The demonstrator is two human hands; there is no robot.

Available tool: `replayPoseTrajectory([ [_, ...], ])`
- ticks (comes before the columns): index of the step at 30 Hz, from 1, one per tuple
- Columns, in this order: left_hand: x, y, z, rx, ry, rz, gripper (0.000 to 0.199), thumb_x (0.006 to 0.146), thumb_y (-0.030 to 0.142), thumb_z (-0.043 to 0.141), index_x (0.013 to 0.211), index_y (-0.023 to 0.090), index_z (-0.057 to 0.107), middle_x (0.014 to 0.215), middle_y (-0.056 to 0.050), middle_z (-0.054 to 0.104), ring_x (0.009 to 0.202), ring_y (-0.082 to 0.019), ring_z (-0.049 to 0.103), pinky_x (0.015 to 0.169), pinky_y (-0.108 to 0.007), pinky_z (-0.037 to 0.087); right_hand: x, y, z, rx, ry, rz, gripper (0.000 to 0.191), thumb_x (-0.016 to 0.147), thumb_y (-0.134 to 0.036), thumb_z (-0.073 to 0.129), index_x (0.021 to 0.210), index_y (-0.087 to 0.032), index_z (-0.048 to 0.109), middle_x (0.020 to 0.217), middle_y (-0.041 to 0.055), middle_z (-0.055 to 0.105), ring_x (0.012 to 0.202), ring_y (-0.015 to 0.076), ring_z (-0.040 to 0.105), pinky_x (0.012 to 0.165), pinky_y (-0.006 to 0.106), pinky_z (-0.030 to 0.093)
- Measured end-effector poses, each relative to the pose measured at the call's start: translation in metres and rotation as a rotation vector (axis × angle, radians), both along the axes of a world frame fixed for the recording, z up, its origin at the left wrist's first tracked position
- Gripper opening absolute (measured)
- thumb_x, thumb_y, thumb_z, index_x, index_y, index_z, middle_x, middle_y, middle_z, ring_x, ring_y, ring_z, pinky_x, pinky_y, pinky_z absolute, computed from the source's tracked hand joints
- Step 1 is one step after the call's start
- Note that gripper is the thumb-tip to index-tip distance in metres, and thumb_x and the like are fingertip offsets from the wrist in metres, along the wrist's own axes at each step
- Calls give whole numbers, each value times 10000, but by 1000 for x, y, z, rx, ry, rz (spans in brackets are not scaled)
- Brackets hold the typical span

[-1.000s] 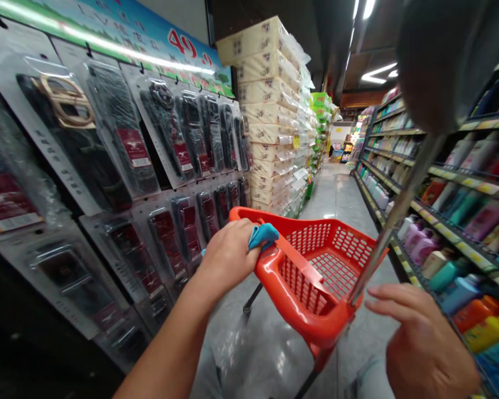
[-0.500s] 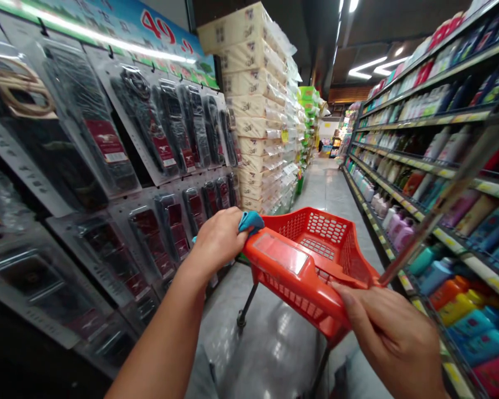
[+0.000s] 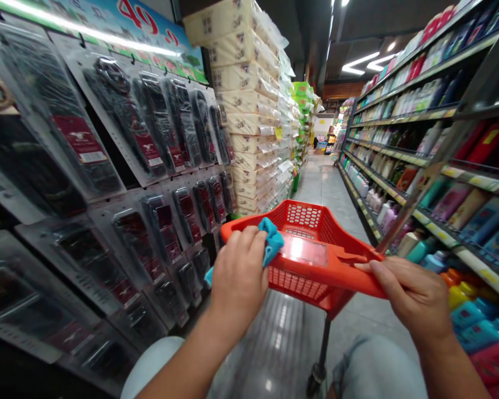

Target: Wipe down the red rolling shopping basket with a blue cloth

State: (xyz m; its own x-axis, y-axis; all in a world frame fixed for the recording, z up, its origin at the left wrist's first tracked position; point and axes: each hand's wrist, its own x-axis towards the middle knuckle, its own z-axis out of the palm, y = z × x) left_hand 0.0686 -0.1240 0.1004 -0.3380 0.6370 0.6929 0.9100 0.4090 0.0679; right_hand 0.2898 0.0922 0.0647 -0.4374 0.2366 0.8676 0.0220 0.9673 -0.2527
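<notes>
My left hand (image 3: 238,277) grips the left side of a red plastic shopping cart basket (image 3: 303,219), with a blue cloth (image 3: 272,241) bunched under the palm. A corner of the cloth sticks out below the hand. My right hand (image 3: 407,288) is closed around the basket's near handle rim (image 3: 336,274), on the right. The mesh basket holds nothing that I can see. A dark metal cart leg with a caster (image 3: 318,371) stands beneath it.
Blister packs of black goods with red labels (image 3: 162,233) hang on a pegboard wall to the left. Plastic-wrapped tissue packs (image 3: 249,100) are stacked high beyond them. Shelves of bottles (image 3: 453,210) line the right. A tiled aisle floor (image 3: 316,188) runs ahead between them.
My right hand has come down from the air onto the near rim. The basket has swung to point along the aisle. The dark object at the upper right has left the view.
</notes>
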Motion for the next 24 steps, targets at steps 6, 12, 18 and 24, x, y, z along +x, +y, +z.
replayPoseTrajectory([
  [6, -12, -7, -16, 248, -109, 80, 312, 899, 206, 541, 1205, 235, 593, 1227, -93, 665, 1163, -279, 612, 1028, -439, 497, 7, 27, -8, -71, -4, 5, 226, 950, -336, 621, 854, -268, 814, 784, 4, 777, 726, 177, 732, 736, 293, 582],
  [12, -41, -11, -9, 362, -350, 168, 153, 897, 272, 549, 1032, 238, 614, 1089, -62, 677, 1030, -253, 658, 926, -387, 529, -4, -3, 27, -12, -137, -208, 367, 971, -432, 576, 721, -241, 766, 721, 23, 736, 648, 168, 676, 597, 295, 490],
  [18, -10, -8, -9, 244, -188, 0, 178, 880, 199, 552, 1045, 236, 609, 1105, -70, 689, 1060, -257, 632, 972, -415, 517, -74, -87, 62, 132, -267, -11, 331, 1024, -340, 484, 845, -219, 736, 898, 56, 767, 834, 204, 679, 797, 341, 486],
  [24, 7, -9, -6, 228, -262, -191, 142, 911, 220, 555, 1034, 241, 622, 1071, -66, 694, 1030, -238, 643, 922, -389, 531, -110, -107, 40, 240, -344, -146, 470, 1064, -331, 357, 711, -199, 638, 680, 59, 680, 644, 186, 582, 662, 325, 353],
])
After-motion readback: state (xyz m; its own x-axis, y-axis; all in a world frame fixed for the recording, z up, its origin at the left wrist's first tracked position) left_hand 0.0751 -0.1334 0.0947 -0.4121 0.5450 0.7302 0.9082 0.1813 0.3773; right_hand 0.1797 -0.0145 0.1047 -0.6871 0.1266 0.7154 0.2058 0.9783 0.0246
